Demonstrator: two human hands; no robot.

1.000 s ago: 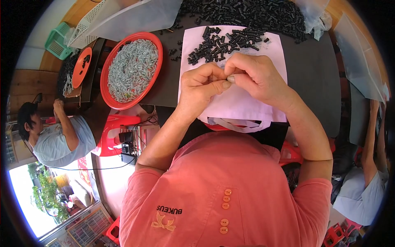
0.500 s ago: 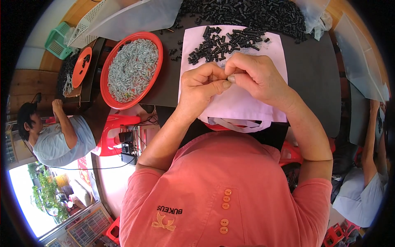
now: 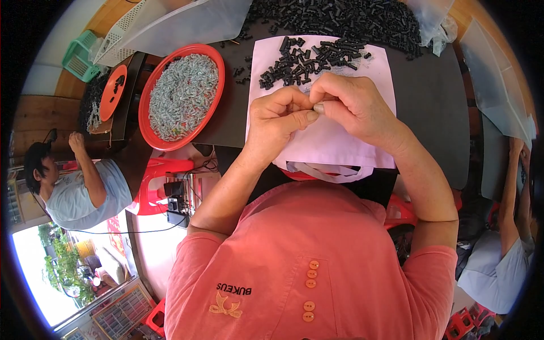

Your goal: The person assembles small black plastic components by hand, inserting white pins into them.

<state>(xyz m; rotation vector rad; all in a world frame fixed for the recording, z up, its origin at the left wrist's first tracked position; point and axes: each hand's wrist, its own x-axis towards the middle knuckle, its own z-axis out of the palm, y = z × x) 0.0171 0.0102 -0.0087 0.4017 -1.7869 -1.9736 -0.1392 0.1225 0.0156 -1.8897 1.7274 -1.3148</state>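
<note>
Alignment likely needs light, steady pressure where left hand (image 3: 277,116) and right hand (image 3: 354,107) meet, both pinching, anything held hidden, black pieces (image 3: 325,54) lying just beyond them.

The premises present as a workshop for manual piecework. Evidence: a dark, flat-topped bench (image 3: 433,107) carries a bulk heap of small black plastic parts (image 3: 340,22); a round red plastic tray (image 3: 143,116) holds a mass of small, clear, glinting pieces (image 3: 184,96). A co-worker in a light-blue shirt (image 3: 85,195) occupies a second dark bench (image 3: 120,123) bearing similar black parts. Red plastic stool-type seating (image 3: 150,184) is noted.
</note>
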